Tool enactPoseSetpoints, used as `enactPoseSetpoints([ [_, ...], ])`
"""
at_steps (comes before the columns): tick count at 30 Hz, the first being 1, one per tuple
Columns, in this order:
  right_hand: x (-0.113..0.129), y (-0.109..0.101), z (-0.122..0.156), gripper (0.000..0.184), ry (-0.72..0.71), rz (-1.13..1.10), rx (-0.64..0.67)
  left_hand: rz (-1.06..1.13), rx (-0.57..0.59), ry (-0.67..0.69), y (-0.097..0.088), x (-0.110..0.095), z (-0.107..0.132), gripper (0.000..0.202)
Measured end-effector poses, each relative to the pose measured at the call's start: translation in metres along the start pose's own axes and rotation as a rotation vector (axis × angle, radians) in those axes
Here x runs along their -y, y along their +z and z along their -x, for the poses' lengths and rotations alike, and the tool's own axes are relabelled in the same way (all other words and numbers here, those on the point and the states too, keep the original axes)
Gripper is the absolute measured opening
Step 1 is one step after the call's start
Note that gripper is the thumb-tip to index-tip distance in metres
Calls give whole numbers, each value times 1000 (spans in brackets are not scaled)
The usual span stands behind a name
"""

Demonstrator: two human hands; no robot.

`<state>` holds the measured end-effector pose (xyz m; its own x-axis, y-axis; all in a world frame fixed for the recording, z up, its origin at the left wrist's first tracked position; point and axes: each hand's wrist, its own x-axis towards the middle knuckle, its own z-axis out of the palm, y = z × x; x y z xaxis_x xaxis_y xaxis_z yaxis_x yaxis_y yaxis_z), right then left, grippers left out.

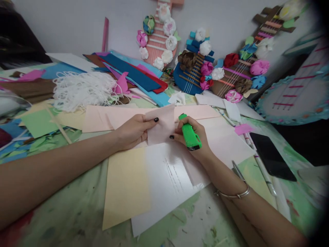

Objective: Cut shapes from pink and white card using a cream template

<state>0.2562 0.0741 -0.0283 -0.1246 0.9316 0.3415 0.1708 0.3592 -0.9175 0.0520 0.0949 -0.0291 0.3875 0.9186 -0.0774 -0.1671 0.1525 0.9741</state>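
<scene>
My left hand [133, 132] pinches a small pale pink piece of paper [161, 128] by its left side, thumb on top. On the paper's right, my right hand [196, 137] is closed around a bright green box cutter [190, 135] with a black end; its blade cannot be made out. The fingertips of that hand are close to the paper's right edge. Under both hands lie a white sheet [159, 188] with rows of short marks and a cream sheet [125, 188]. A long pale pink strip [100, 118] lies behind them.
A tangle of white string [82, 89] and coloured paper sheets [131, 72] lie at the back left. Decorated paper guitars [190, 73] lean on the wall. On the right are a black phone [272, 156], a white-barrelled pen [264, 175] and metal scissors [238, 169], partly hidden.
</scene>
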Motion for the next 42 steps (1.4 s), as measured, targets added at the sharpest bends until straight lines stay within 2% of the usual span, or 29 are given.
enactPoseSetpoints([
  [6, -2, -1, 1, 34, 88, -40, -47, -210, -56, -37, -2, -8, 18, 22],
  [9, -3, -1, 1, 32, 87, -65, -37, -281, -40, -71, -4, -14, 25, 14],
  [12, -2, -1, 1, 30, 82, -89, -15, -329, -95, -71, -5, -15, 26, 10],
  [14, -1, 0, 1, 29, 71, -94, 0, -318, -129, -66, -5, -14, 24, 13],
  [19, 0, 0, 0, 26, 39, -96, 20, -212, -101, -79, -5, -10, 21, 11],
  [24, -4, 0, -2, 23, -20, -52, 18, -188, -133, -92, -5, -10, 22, 13],
  [42, -1, 0, 0, 23, -4, -110, 13, -142, -95, -72, -5, -10, 24, 19],
])
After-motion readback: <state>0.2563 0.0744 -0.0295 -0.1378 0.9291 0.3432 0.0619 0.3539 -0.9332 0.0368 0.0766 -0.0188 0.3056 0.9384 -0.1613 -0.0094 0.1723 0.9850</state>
